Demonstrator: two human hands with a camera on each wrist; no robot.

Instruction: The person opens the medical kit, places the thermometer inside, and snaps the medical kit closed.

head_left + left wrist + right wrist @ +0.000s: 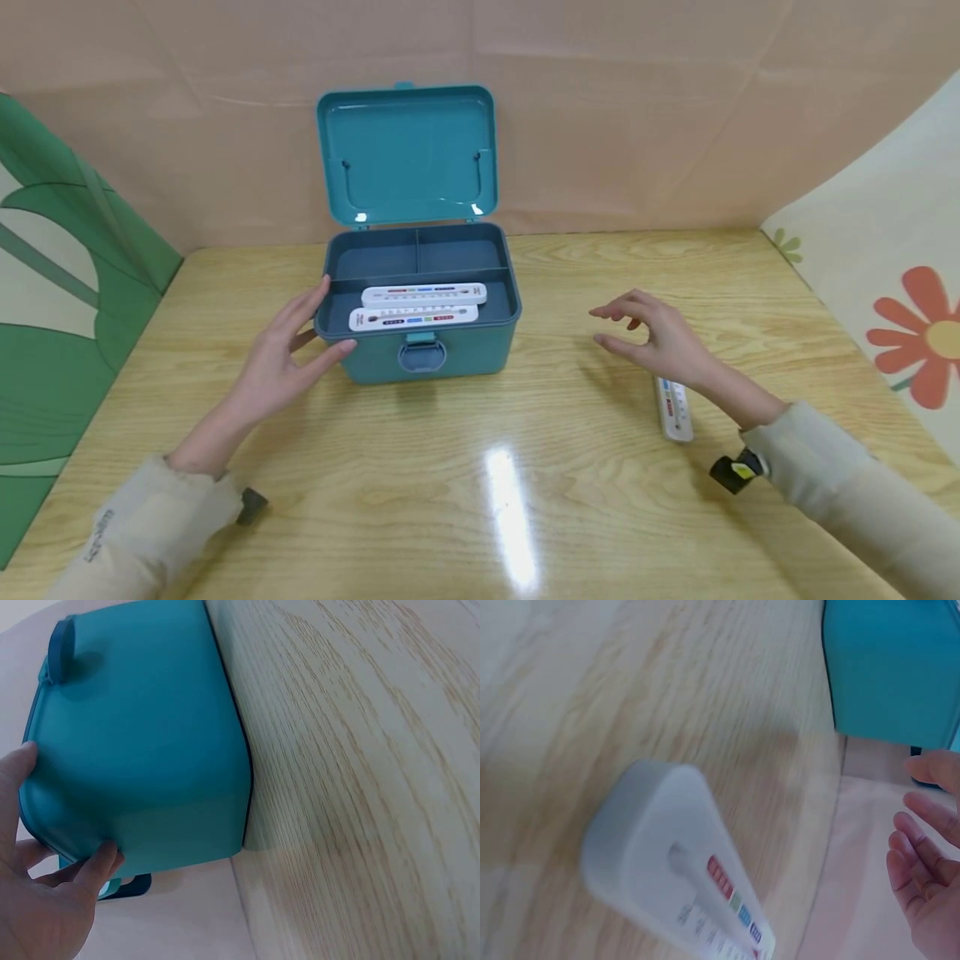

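Observation:
A teal storage box stands on the table with its lid raised. My left hand rests at its front left corner, thumb on the front rim and fingers along the left side. The left wrist view shows those fingertips against the box wall. Two white thermometers, one behind and one in front, lie in the front compartment. To the right, my right hand hovers with thumb and fingers apart, holding nothing. Below its wrist a third thermometer lies on the table, partly hidden.
Two smaller compartments sit at the back of the box. Behind the wooden table hangs a pinkish cloth. Patterned panels flank both sides, green leaves on the left and a red flower on the right.

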